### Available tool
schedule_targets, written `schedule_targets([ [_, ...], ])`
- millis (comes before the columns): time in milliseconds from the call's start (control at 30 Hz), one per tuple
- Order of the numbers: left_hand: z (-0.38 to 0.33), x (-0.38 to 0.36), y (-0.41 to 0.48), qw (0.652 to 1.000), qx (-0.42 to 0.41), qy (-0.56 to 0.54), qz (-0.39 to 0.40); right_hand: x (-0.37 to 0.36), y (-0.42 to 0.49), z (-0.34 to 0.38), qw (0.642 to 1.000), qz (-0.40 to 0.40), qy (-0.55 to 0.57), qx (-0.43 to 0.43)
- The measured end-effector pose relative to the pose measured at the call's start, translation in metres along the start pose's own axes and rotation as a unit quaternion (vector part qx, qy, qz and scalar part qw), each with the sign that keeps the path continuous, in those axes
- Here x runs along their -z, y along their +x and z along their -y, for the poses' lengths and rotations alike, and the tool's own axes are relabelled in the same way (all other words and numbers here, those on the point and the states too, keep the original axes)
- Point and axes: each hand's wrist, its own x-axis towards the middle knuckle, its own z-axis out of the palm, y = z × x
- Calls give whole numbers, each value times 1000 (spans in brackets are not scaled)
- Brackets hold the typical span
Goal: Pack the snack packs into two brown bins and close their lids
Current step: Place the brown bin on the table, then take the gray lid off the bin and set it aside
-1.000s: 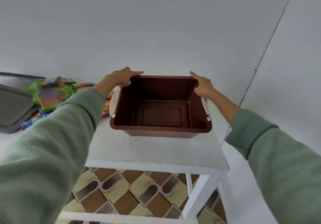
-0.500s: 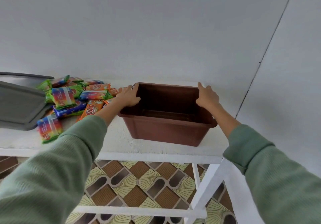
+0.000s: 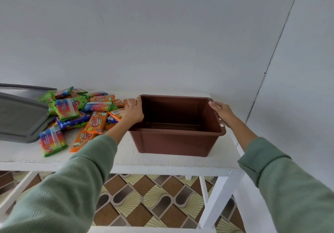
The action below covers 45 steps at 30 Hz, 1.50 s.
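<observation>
Green sleeves (image 3: 75,184) reached in from below over the white table (image 3: 159,162). On its right half stood 1 open brown bin (image 3: 176,138), upright. The left hand (image 3: 132,112) clasped the bin's left rim, the right hand (image 3: 221,111) its right rim. Farther left lay the snack packs (image 3: 75,113) in a heap beside a grey lid (image 3: 19,118).

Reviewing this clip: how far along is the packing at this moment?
Barely started. Done: one brown bin stands on the white table, open and showing no packs inside. In hand: the left hand and right hand rest on its two side rims. Left: the whole pile of snack packs lies loose beside it, a grey lid is off, and no second bin is visible.
</observation>
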Motion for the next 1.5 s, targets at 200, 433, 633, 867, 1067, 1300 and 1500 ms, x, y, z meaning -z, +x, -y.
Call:
schedule_targets([
  [200, -6, 3, -3, 1000, 30, 3, 8, -8, -4, 35, 936, -23, -342, 85],
  [433, -2, 5, -5, 1000, -15, -22, -17, -14, -2, 15, 906, 35, -414, 79],
  [633, 3, 7, -4, 992, -10, -128, 6, -11, 8, 11, 978, 64, -195, 43],
  [867, 2, 16, -6, 984, 6, -178, 17, -16, 9, 24, 914, 9, -398, 79],
  [1067, 32, 57, -8, 972, 31, -220, -79, -52, 23, 95, 933, 88, -303, 175],
  [1300, 147, 106, -16, 955, 124, -222, -152, -183, 28, 196, 912, 181, -241, 277],
  [1500, 291, 120, -26, 922, 264, -201, -199, -344, 17, 274, 870, 273, -215, 350],
])
